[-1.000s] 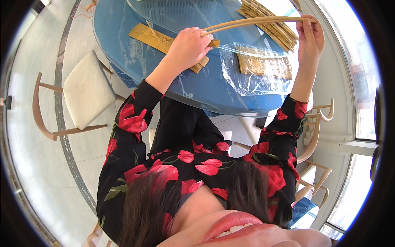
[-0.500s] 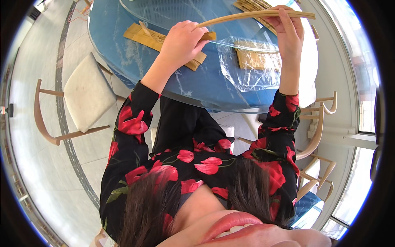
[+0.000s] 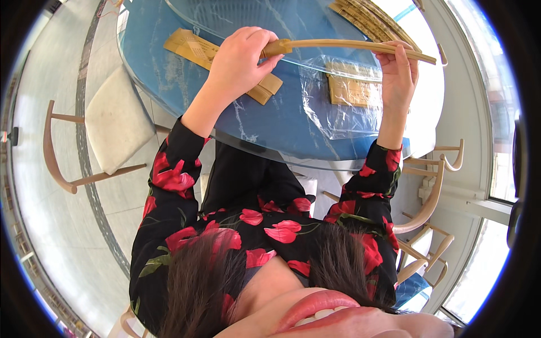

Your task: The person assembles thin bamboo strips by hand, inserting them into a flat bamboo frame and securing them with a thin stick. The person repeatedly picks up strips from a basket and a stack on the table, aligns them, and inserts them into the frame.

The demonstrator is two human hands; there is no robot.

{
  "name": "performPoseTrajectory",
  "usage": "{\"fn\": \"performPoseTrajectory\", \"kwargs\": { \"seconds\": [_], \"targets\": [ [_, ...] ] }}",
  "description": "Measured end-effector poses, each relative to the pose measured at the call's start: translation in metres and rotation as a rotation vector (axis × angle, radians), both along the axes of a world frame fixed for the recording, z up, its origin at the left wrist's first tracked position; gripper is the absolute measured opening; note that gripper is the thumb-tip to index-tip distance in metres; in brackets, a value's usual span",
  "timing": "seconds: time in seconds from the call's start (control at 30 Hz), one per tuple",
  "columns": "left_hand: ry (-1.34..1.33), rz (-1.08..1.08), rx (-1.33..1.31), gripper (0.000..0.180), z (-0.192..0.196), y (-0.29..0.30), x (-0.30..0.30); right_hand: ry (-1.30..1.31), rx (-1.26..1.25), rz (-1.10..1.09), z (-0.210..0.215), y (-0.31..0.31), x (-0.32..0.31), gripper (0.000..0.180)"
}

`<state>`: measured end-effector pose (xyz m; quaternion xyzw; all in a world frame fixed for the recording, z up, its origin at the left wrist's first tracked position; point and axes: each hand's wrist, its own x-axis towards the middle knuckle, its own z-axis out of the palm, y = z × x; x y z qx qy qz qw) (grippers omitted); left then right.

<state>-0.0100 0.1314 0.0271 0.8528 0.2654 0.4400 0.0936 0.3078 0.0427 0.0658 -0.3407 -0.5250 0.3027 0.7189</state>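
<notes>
Two hands hold one long, thin, pale wooden strip in the air above a round blue glass-topped surface.

Left hand is clamped around the strip's thicker left end; right hand pinches it near the right end, fingers closed on it from below. The strip's long axis runs left to right across the view, tilting slightly down toward the right, with each hand at its own end, neither nearer. Beneath it a clear plastic bag lies on the surface with a flat tan wooden piece inside. A tan wooden slat lies loose to the left, and a bundle of similar wooden strips lies at the far edge. A wooden chair with a white cushion stands on the left.
</notes>
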Motion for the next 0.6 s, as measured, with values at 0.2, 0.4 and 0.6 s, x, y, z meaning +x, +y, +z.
{"fn": "performPoseTrajectory", "kwargs": {
  "seconds": [0.2, 0.4, 0.6],
  "targets": [
    [0.049, -0.037, -0.135, 0.028, 0.002, -0.004, 0.0, -0.03, -0.018, 0.051, -0.002, 0.0, -0.002, 0.021],
    [0.033, -0.041, -0.054, 0.033, 0.0, -0.003, 0.0, 0.253, -0.023, 0.138, 0.008, -0.001, -0.001, 0.024],
    [0.039, -0.099, 0.013, 0.035, 0.006, -0.005, 0.002, 0.323, -0.195, 0.553, 0.033, 0.014, -0.024, 0.024]
  ]
}}
